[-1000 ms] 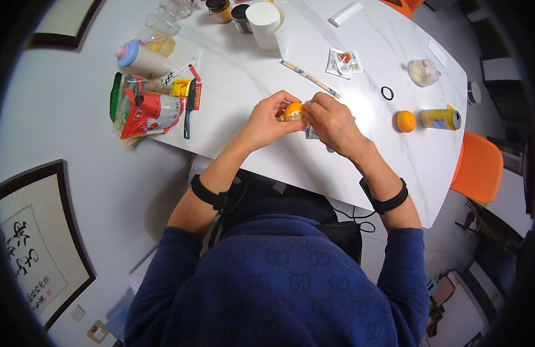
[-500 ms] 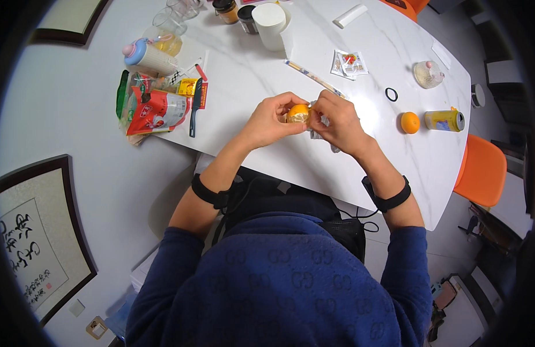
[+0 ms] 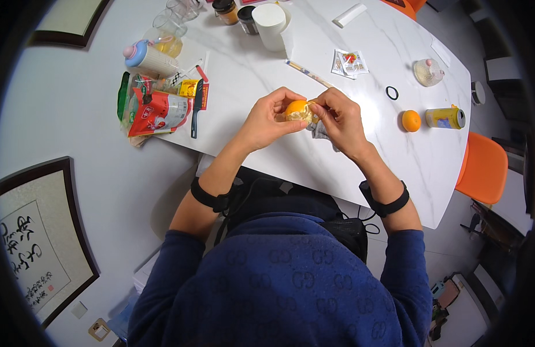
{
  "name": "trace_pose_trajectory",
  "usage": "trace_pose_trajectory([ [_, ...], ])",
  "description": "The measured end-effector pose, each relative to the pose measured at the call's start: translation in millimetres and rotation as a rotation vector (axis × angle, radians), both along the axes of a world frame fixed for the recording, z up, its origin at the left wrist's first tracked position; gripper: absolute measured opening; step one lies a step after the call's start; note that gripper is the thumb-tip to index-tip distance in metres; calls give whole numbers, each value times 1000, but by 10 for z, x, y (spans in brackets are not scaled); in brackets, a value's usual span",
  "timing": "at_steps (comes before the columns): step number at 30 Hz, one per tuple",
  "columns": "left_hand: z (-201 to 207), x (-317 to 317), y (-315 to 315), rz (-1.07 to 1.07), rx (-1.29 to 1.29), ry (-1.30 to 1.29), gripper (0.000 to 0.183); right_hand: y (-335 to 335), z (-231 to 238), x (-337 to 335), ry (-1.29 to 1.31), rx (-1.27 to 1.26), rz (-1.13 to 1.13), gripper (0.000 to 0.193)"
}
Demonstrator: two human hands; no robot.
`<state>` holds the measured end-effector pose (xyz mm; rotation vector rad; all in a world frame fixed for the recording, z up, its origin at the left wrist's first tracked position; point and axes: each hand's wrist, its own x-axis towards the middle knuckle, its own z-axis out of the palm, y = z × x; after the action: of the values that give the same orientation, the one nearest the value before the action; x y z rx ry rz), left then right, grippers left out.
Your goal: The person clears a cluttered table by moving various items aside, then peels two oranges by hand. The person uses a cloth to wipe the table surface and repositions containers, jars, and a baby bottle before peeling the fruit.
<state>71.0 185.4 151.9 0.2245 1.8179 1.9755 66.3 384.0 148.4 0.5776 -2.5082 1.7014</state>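
A partly peeled orange (image 3: 297, 110) is held over the near part of the white marbled table, pale pith showing on its lower and right side. My left hand (image 3: 266, 121) closes around it from the left, thumb below and fingers above. From the right, my right hand (image 3: 344, 120) pinches the peel at the orange's edge between thumb and fingers. A crumpled grey-white wad (image 3: 320, 130), partly hidden by my right hand, lies on the table beneath. Farther right sits a whole, unpeeled orange (image 3: 411, 121).
Beside the second orange lies a yellow can (image 3: 445, 118). A knife (image 3: 196, 110) and a red-and-white bag (image 3: 160, 113) are at the left edge, near a blue-lidded bottle (image 3: 152, 59). Toward the back stand a paper roll (image 3: 270, 29) and jars (image 3: 226, 11). Sachets (image 3: 349, 62) lie farther right.
The orange has turned in my left hand, and more of its pith side shows. My right hand has shifted its pinch on the peel slightly.
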Motion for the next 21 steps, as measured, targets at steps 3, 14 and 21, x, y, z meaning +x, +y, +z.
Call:
trace_pose_trajectory([
  [3, 12, 3, -5, -9, 34, 0, 42, -43, 1, 23, 84, 37, -71, 9],
  [14, 37, 15, 7, 39, 114, 34, 44, -90, 34, -9, -311, -207, -194, 10],
  [21, 78, 16, 0, 108, 185, 12, 44, -109, 70, 48, -443, -329, -59, 19],
])
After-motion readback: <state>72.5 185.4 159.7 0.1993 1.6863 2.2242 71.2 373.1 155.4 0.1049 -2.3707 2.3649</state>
